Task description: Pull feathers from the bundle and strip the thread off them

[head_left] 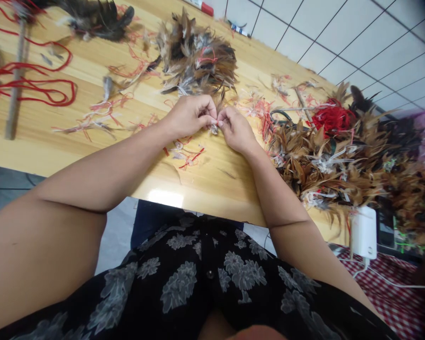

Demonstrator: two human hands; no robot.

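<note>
My left hand and my right hand meet over the wooden table, fingers closed in a pinch. Between their fingertips is a small feather bundle, its pale quill ends pointing toward me and a bit of red at the pinch. Brown feather tips stick up behind the fingers. Just beyond my hands lies a heap of brown feathers. Below them, red and white thread scraps are scattered on the wood. How each finger grips is partly hidden.
A large pile of brown feathers with a red thread tangle covers the right side. Red cord and a stick lie at the left, dark feathers behind. A white plug-in device stands at the right edge.
</note>
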